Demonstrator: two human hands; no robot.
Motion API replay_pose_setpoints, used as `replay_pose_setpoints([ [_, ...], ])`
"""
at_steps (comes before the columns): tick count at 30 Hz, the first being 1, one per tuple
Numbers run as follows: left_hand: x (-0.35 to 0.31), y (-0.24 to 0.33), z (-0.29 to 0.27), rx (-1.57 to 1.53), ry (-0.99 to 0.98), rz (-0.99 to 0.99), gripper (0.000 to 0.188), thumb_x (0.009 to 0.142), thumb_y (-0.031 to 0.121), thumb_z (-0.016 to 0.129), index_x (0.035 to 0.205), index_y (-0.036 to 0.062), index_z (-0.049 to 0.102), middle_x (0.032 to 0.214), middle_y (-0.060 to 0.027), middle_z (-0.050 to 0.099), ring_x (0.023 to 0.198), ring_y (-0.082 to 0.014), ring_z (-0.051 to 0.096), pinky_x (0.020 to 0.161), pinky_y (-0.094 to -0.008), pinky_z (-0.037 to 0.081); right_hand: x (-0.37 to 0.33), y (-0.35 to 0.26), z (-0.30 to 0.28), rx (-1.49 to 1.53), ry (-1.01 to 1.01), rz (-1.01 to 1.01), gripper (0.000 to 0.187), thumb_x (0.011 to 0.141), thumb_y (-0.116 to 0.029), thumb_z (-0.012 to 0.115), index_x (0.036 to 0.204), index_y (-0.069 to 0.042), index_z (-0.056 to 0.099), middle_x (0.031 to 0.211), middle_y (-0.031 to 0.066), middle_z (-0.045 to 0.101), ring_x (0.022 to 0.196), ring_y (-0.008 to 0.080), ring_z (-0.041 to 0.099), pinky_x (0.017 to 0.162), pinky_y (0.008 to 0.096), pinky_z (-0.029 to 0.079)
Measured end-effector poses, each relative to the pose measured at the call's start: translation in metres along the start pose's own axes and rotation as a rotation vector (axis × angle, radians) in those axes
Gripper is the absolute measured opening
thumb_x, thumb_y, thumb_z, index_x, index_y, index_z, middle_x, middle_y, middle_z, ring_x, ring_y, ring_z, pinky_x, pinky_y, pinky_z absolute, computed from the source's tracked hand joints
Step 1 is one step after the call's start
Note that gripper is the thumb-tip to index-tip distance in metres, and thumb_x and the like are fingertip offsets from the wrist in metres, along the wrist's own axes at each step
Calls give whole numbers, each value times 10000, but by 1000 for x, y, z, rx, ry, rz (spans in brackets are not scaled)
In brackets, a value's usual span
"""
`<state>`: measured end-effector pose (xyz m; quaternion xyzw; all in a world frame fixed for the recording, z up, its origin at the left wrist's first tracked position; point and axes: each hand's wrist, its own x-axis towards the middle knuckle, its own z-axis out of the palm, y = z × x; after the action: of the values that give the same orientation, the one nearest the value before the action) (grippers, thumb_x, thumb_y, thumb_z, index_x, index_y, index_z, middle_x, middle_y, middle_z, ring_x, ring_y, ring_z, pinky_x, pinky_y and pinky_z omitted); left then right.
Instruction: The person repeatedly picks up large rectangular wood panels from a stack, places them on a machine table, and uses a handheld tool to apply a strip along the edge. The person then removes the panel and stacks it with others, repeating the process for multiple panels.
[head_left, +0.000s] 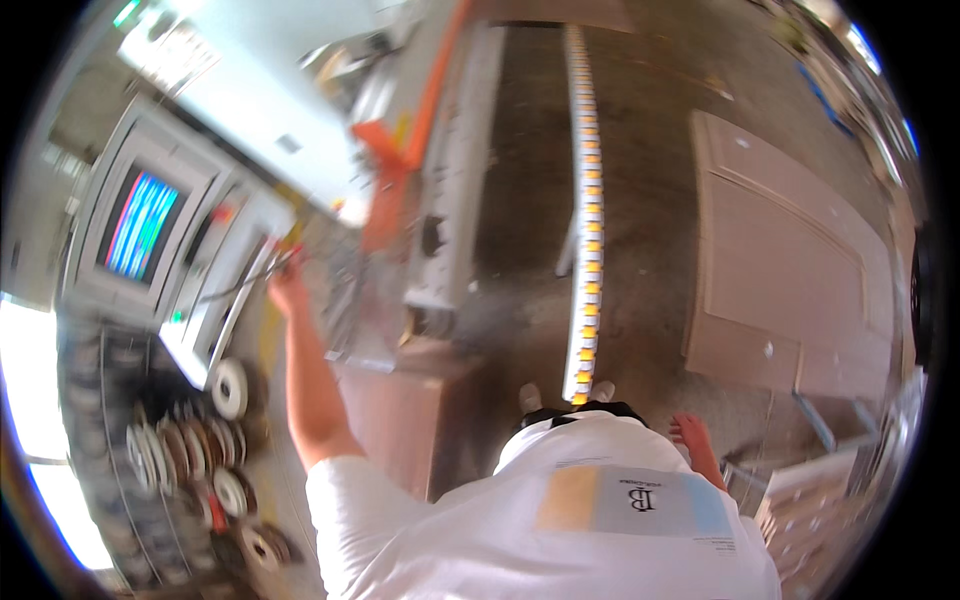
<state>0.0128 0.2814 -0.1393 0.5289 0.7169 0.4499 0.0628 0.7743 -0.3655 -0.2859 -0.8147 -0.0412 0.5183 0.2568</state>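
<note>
My left arm reaches out toward the grey control console (205, 250) with its lit striped screen (143, 225). At its end my left hand (287, 280) looks closed, smeared by motion. A thin dark cord-like thing (235, 290) runs from the fingers toward the console, with something red at the fingertips; what exactly is gripped I cannot make out. Low at my right side hangs my right hand (688, 432), its fingers loosely apart and holding nothing. Between the two, in front of my body, a long white rail (585, 260) with yellow rollers stretches away.
A large cardboard-coloured panel stack (790, 260) lies on the right. Beside my left arm stands a brown box (385, 415), below an orange-and-grey machine frame (455, 170). Several reels (190, 450) sit at lower left. A stacked cart (810, 510) is at lower right.
</note>
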Motion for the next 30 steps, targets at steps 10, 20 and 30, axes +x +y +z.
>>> replay_pose_setpoints([
  [10,-75,89,46,-33,180,-508,517,1012,357,583,1370,-16,563,1323,-198,635,1125,-318,658,889,-430,550,29,-32,-38,-141,-50,-40,347,982,-360,626,1140,-65,716,1037,94,746,860,199,724,690,331,577],
  [20,-339,327,271,-676,-461,-363,290,1028,231,574,1233,27,600,1028,-80,658,847,-185,622,732,-348,531,171,-48,-179,-421,-45,-241,309,978,-339,612,1058,-68,736,972,65,750,787,190,714,619,327,568],
  [30,-471,516,523,-410,-1525,-374,404,989,244,654,1312,4,615,1093,-69,712,901,-127,676,722,-260,528,196,-169,-208,266,96,-135,353,987,-359,626,1142,-52,706,1015,64,746,863,174,709,711,320,560],
])
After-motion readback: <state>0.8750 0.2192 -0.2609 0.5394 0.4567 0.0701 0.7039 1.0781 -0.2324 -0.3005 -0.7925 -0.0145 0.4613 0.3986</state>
